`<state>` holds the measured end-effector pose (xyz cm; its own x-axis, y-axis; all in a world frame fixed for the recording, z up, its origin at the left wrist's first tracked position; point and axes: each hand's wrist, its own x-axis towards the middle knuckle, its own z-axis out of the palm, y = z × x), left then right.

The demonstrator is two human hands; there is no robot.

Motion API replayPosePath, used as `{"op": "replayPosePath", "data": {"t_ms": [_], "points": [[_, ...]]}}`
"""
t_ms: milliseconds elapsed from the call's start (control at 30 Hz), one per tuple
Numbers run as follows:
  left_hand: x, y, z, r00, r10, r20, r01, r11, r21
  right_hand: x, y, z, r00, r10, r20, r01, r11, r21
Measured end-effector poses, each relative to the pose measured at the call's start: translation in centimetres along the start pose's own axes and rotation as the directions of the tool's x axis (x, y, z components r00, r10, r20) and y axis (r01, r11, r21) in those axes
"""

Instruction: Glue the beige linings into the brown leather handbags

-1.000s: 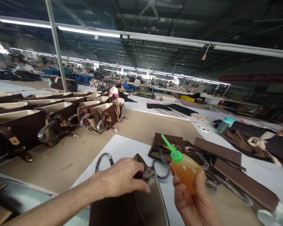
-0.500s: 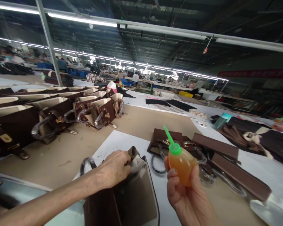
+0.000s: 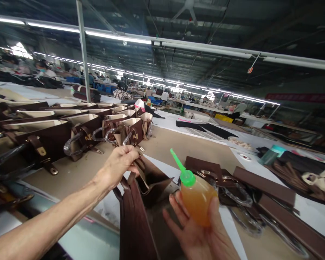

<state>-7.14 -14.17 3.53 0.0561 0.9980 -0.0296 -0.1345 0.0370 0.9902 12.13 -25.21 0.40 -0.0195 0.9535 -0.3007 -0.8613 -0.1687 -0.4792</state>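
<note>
One bottle (image 3: 199,196), one ceiling fan (image 3: 189,5), one teal cup (image 3: 272,155) and one white roll (image 3: 244,156) share a workshop with two black strips (image 3: 219,131) and more than six handbags (image 3: 137,222).

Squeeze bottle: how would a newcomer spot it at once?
Over the long table, near the brown bags lying to the right, find the right hand. It holds the bottle, rounded and amber. Its bright green spout sets it apart from the brown bags.
</note>
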Motion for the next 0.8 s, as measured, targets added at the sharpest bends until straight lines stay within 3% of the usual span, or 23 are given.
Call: {"op": "replayPosePath", "data": {"t_ms": [133,233,333,433,500,533,567,600,667,733,767,800], "points": [[0.0,0.3,-2.4,0.986,-0.083,-0.144,0.038,0.956,-0.292,1.8,-0.3,0.7,0.999,-0.032,0.025,0.034,0.998,-0.055],[0.0,-0.8,-4.4,0.958,-0.198,-0.209,0.102,0.912,-0.398,3.3,-0.1,1.8,0.996,-0.037,0.079,0.045,0.993,-0.109],[-0.5,-2.1,-6.3,0.956,-0.224,-0.189,0.130,0.902,-0.413,5.1,0.0,3.0,0.997,-0.016,0.073,0.027,0.986,-0.164],[-1.5,-2.9,-8.1,0.956,-0.263,-0.130,0.230,0.947,-0.225,6.3,0.3,3.8,0.999,0.021,0.040,-0.014,0.986,-0.168],[-2.1,-2.6,-9.3,0.961,-0.272,-0.043,0.274,0.959,0.074,6.5,0.6,4.0,0.998,0.045,0.050,-0.037,0.989,-0.145],[-2.3,-2.1,-9.6,0.967,-0.254,0.020,0.238,0.927,0.290,6.4,0.8,4.0,0.997,0.051,0.063,-0.042,0.990,-0.136],[-2.4,-1.5,-9.8,0.969,-0.231,0.085,0.155,0.842,0.516,6.2,1.1,4.1,0.995,0.055,0.081,-0.044,0.990,-0.131],[-2.3,-0.7,-9.8,0.967,-0.215,0.140,0.051,0.696,0.717,6.0,1.3,4.1,0.993,0.057,0.101,-0.044,0.990,-0.132],[-1.7,1.1,-8.9,0.965,-0.212,0.156,-0.089,0.296,0.951,5.5,1.8,4.3,0.988,0.063,0.140,-0.042,0.989,-0.144],[-0.7,2.8,-6.9,0.978,-0.172,0.116,-0.119,-0.009,0.993,5.1,2.2,4.5,0.984,0.054,0.169,-0.026,0.987,-0.160],[-0.2,3.4,-5.6,0.985,-0.123,0.121,-0.134,-0.102,0.986,5.0,2.3,4.6,0.983,0.046,0.178,-0.016,0.986,-0.168],[0.3,3.7,-4.3,0.983,-0.085,0.161,-0.171,-0.130,0.977,4.9,2.4,4.6,0.982,0.037,0.183,-0.004,0.985,-0.174]]}}
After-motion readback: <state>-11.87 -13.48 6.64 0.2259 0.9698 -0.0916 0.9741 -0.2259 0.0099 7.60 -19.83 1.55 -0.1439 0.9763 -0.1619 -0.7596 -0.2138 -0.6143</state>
